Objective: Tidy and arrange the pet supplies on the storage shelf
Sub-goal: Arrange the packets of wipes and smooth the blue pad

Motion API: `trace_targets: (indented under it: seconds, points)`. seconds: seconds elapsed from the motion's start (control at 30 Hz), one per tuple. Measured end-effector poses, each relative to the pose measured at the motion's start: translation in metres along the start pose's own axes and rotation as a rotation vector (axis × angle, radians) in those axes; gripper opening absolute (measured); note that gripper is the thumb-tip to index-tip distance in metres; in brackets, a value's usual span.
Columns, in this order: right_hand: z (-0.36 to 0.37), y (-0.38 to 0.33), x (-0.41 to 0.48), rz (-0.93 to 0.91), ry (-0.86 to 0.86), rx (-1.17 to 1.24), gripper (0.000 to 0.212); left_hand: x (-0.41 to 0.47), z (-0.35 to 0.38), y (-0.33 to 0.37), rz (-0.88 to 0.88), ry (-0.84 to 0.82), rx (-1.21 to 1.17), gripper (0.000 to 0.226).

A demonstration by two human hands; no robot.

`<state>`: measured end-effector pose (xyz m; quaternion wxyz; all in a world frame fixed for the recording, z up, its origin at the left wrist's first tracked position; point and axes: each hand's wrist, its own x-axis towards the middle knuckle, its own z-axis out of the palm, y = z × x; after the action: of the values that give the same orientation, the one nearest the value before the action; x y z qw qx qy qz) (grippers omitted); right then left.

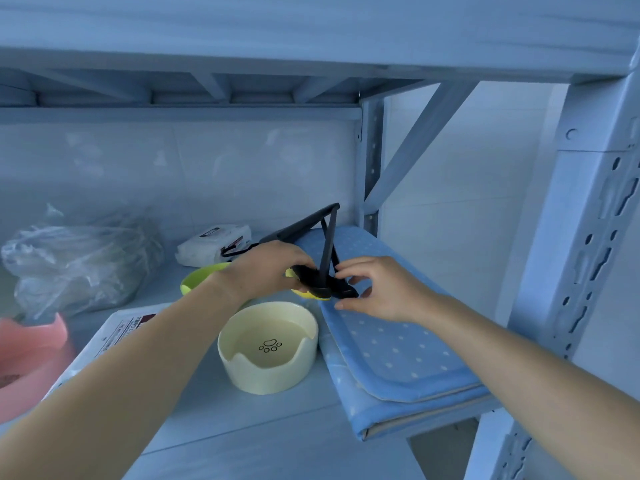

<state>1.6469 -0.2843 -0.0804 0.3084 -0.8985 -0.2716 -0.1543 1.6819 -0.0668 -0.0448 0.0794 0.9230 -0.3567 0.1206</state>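
Centre of frame: the left hand (266,268) closes its curled fingers over a bunched coil of a black leash (306,220), a flat woven band. The right hand (377,289) meets the same coil from the right, its bent fingertips and thumb pinching the coil's end. From the coil, taut lengths of band rise to a sharp peak just above the hands, forming a narrow triangle. The leash is held just above the left edge of a folded blue mat (398,344), a soft quilted fabric with white dots and a plain blue border. The mat lies at centre right and overhangs the front of the pale, smooth shelf (242,427). Below the hands stands a round cream bowl (263,372) with thick matte walls, a notched rim and a black paw print inside. A glossy yellow-green bowl (197,277) shows behind the left wrist. Behind it lies a white soft pack of wipes (207,244). At left are a crumpled clear plastic bag (79,258), a blurred pink bowl (31,348) and a flat white printed package (121,327). A perforated metal upright (588,237) fills the right edge.
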Motion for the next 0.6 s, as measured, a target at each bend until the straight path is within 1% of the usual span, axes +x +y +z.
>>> trace_targets:
  seconds: [0.07,0.17,0.23,0.3,0.37,0.53,0.6]
  points:
    - [-0.003,0.001,0.002,0.045,-0.011,0.014,0.063,0.005,0.002,-0.004,0.004,0.01,-0.007,0.035]
    - [-0.011,0.003,0.005,0.09,-0.108,-0.014,0.087,0.014,0.006,-0.008,0.016,0.01,0.025,0.036]
    - [-0.015,0.005,0.008,0.106,-0.169,-0.059,0.096,0.019,0.006,-0.01,0.03,-0.028,0.037,0.034]
    - [-0.017,0.006,0.01,0.115,-0.195,-0.077,0.097,0.024,0.003,-0.013,0.045,-0.095,0.013,0.031]
    - [-0.018,0.006,0.011,0.105,-0.21,-0.093,0.092,0.029,0.003,-0.015,0.059,-0.141,-0.002,0.028]
    - [-0.016,0.008,0.008,0.053,-0.189,-0.187,0.083,0.032,0.009,-0.018,0.076,-0.124,-0.034,0.028]
    - [-0.015,0.007,0.006,0.022,-0.17,-0.243,0.079,0.032,0.009,-0.02,0.086,-0.144,-0.019,0.029]
